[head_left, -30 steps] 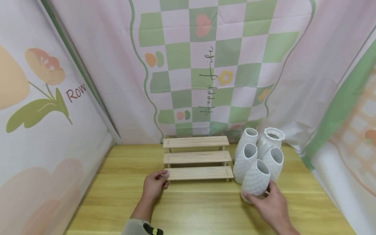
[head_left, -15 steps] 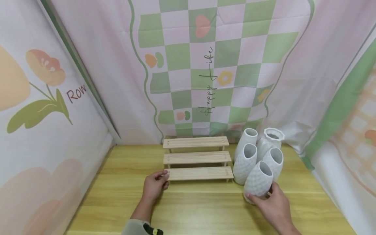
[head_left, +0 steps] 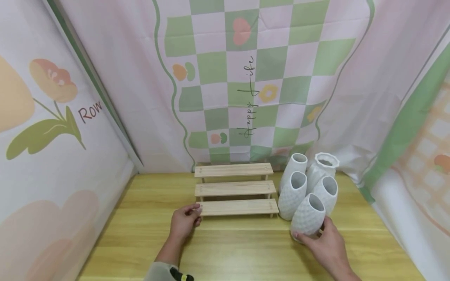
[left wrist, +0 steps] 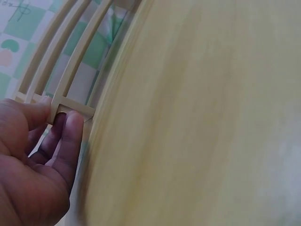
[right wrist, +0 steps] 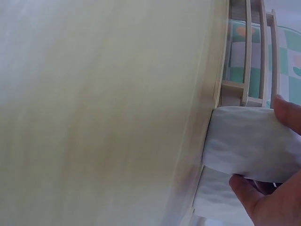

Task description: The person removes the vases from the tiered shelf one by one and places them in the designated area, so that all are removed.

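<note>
At the left end of a three-step wooden display stand (head_left: pixel 237 207), my left hand (head_left: pixel 183 221) pinches the lowest board. In the left wrist view its thumb lies on one face of the board and its fingers on the other. My right hand (head_left: pixel 328 246) grips the nearest white vase (head_left: pixel 306 220) low on its dimpled side, thumb at the front and fingers round the right. That vase leans slightly, its slanted mouth facing up. Close behind it stand several more white vases, among them a dimpled one (head_left: pixel 291 201) and one with a scalloped rim (head_left: pixel 321 171).
Everything stands on a yellow wood-grain table (head_left: pixel 232 253). A checked green and white curtain (head_left: pixel 242 89) hangs behind the stand, with printed cloth walls on the left (head_left: pixel 52 175) and right (head_left: pixel 415 156). The vases stand just right of the stand.
Held in my right hand, the front vase has shifted slightly to the right. My left hand and the wooden stand have kept their places.
</note>
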`<state>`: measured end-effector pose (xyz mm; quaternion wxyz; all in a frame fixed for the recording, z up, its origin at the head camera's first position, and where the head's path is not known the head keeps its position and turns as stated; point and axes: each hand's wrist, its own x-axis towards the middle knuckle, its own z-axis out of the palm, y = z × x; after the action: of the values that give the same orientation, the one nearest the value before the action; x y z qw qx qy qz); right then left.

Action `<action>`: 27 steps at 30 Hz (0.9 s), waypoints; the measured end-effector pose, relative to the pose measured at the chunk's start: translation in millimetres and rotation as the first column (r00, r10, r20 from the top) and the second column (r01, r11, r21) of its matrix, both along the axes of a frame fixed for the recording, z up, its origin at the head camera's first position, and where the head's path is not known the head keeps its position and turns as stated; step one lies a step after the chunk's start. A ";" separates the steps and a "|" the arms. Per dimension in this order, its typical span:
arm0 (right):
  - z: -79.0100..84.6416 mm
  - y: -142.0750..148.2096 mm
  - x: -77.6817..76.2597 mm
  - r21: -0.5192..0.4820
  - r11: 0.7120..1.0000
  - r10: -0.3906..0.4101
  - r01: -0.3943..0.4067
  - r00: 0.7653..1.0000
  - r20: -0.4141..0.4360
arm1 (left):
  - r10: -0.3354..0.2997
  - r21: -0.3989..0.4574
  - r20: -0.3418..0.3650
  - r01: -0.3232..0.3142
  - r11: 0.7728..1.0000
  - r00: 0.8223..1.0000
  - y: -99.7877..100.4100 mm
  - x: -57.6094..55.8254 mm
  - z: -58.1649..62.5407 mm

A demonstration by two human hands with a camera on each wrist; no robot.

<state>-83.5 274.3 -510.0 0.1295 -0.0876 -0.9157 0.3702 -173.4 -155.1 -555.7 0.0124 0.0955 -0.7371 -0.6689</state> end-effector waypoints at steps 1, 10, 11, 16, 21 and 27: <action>0.0 0.1 -0.1 0.002 1.000 0.002 -0.002 1.000 0.003 | -0.003 0.001 0.002 0.003 1.000 1.000 -0.4 -0.2 -0.4; 3.0 3.8 3.6 0.017 1.000 0.016 -0.016 1.000 0.000 | -0.031 -0.015 0.009 0.031 0.999 0.999 -2.8 2.3 0.2; 4.1 3.2 5.6 0.007 1.000 0.010 -0.010 1.000 0.001 | -0.026 -0.020 0.013 0.026 0.999 1.000 -3.4 3.0 0.4; 12.4 -10.2 20.0 -0.058 0.995 -0.090 0.087 0.994 -0.054 | 0.001 -0.081 -0.005 -0.001 0.997 1.000 -7.4 8.5 2.3; 20.9 -36.5 31.1 -0.129 0.978 -0.204 0.165 0.892 -0.403 | 0.020 -0.284 -0.095 -0.047 0.958 0.995 -7.4 15.6 9.6; 31.1 -68.3 23.0 0.014 1.000 -0.001 0.020 0.598 -0.802 | -0.041 -0.464 -0.196 -0.056 0.884 0.980 0.5 26.8 23.6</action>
<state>-60.5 206.0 -478.9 0.5294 0.0838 -0.7638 0.3596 -146.6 -154.6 -532.1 0.1119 0.0247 -0.8711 -0.4776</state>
